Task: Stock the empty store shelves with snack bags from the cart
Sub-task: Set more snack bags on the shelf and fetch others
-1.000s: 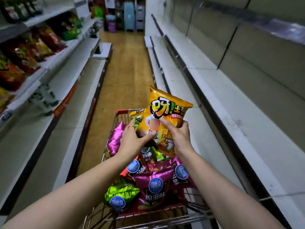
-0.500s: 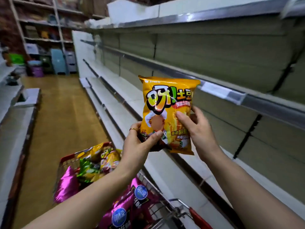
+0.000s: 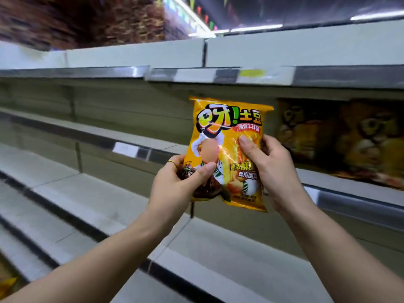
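Now the two forearms reach up over the low shelves, which lie below the fingers. The left hand pinches the lower left corner of the bag, with the thumb on the front and the other fingers curled behind. The right hand grips the right edge a little higher, in the same way. So both hands are closed on this one bag and hold it upright in the air, front to the camera, touching no shelf.

Behind the fingers, at about their height, runs the mid shelf. To the right of the right fingers, other bags of a similar yellow colour already stand on it, though they are blurred. To the left of the fingers this shelf looks bare. Above the fingers is the top shelf.

I judge that the step in hand is bringing one bag to the mid shelf, and the placing is not yet done. The next move calls for pushing the bag forward, setting its bottom down just left of the other bags, and only then loosening both hands. The bag looks soft and puffy, so it may tip if released too early.
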### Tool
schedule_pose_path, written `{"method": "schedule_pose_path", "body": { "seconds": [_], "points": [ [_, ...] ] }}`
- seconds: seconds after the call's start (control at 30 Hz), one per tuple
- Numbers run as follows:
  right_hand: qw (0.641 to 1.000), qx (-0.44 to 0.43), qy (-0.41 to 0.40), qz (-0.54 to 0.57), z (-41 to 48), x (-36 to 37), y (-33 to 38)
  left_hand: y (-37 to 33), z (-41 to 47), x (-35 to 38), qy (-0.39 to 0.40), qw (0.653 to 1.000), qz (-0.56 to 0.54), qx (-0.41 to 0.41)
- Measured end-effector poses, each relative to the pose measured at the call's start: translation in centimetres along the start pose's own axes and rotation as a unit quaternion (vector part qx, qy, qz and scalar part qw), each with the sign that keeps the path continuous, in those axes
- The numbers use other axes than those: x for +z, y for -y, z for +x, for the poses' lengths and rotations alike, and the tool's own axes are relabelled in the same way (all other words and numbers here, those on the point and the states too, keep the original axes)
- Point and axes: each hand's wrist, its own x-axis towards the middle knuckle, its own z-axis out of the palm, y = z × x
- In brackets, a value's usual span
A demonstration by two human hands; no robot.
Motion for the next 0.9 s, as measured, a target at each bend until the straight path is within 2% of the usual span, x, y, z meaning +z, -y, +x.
{"method": "schedule_pose_path", "body": {
  "seconds": [0.1, 0.23, 0.5, 0.6, 0.9],
  "points": [
    [0.997, -0.002, -0.041, -0.066, 0.5, -5.3, 1.0, -1.0, 0.9, 4.6, 0.047, 0.998, 0.029, -0.011],
    [0.991, 0.040, -0.071, -0.103, 3.2, -9.8, 2.0, -2.0, 3.6, 9.3, 0.104, 0.993, 0.044, -0.041],
    [0.967, 0.185, -0.120, -0.131, 8.8, -13.6, 0.8, 0.0, 12.0, 15.7, 0.188, 0.968, 0.119, -0.120],
    [0.963, 0.193, -0.140, -0.130, 11.0, -14.2, -0.3, 1.2, 14.5, 17.2, 0.202, 0.957, 0.140, -0.154],
    [0.939, 0.180, -0.168, -0.240, 13.0, -14.4, -2.4, 3.2, 17.9, 19.9, 0.257, 0.940, 0.207, -0.087]
  ]
}}
